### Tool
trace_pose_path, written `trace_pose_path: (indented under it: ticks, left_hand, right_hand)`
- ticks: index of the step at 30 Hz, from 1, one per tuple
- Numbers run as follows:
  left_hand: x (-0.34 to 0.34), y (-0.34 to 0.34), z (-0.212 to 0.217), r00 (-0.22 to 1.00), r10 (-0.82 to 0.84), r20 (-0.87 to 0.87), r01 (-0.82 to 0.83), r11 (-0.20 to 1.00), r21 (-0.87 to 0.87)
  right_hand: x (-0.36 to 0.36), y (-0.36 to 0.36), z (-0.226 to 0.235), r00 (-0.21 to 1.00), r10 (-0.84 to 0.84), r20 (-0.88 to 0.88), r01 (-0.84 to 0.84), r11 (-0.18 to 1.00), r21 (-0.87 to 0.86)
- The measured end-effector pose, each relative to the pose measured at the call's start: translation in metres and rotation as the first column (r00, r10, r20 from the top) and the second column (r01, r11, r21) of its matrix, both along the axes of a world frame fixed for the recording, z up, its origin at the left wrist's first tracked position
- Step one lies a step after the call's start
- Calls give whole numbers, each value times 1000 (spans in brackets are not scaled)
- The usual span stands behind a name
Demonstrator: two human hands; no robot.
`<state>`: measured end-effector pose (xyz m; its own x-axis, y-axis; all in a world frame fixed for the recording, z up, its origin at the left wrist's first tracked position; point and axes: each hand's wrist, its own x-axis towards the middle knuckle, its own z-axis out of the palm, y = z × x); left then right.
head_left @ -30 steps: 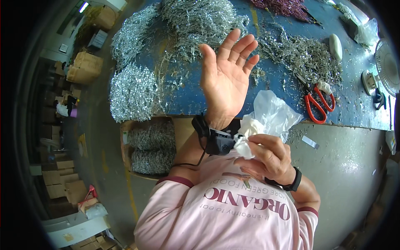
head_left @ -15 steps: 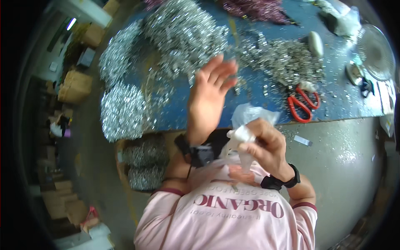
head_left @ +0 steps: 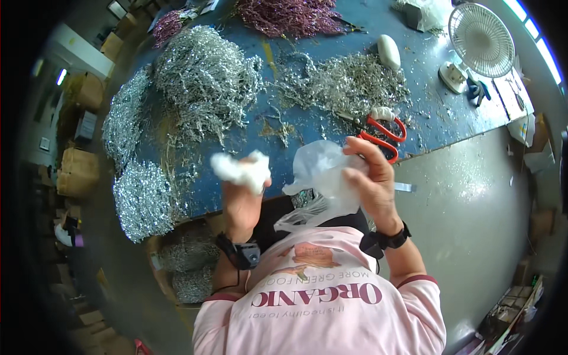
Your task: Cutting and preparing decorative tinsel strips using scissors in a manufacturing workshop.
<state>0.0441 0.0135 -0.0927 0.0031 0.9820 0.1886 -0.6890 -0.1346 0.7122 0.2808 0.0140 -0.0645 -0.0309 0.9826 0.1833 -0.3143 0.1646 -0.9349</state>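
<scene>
My left hand [head_left: 241, 207] is raised at the table's front edge, its fingers closed around a fluffy white wad [head_left: 244, 170] that looks like cotton. To its right, my right hand [head_left: 377, 186] grips a thin, translucent plastic bag [head_left: 319, 171] by its side, thumb and fingers pinching the film. The bag hangs loosely spread in front of my shirt. Just beyond my right hand lie red-handled scissors [head_left: 387, 137] on the table, with a white wrapping on one handle.
Silver tinsel bundles [head_left: 204, 83] cover the left of the blue table [head_left: 236, 139]; a looser tinsel pile [head_left: 358, 83] lies mid-right. Purple tinsel [head_left: 290, 15] sits at the back. A white fan [head_left: 480, 40] and a white oval object [head_left: 389, 52] stand right. Below is a box of tinsel [head_left: 189, 260].
My left hand was open and bare; now it holds the white wad. The bag, bunched in my right hand before, is spread out. The whole view has shifted.
</scene>
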Motion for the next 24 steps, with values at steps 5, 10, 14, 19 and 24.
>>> trace_pose_path:
  ticks: [5,10,14,19,24]
  left_hand:
    - [-3,-10,-12,758,-566,-324,622,778,95]
    - [45,-14,-30,690,-387,-611,416,904,-103]
    - [65,6,-25,554,-156,-818,203,978,-49]
    - [75,28,-43,946,2,-325,-29,997,-78]
    - [80,29,-20,946,-26,-324,8,998,-58]
  right_hand:
    - [13,-7,-28,928,-75,-365,28,991,-132]
    - [2,-14,-32,968,-3,-251,-25,994,-110]
    - [-13,-20,-23,966,42,257,-123,943,309]
    - [-18,-29,-2,806,-37,590,-334,795,506]
    - [-20,-32,-6,750,-510,420,137,742,656]
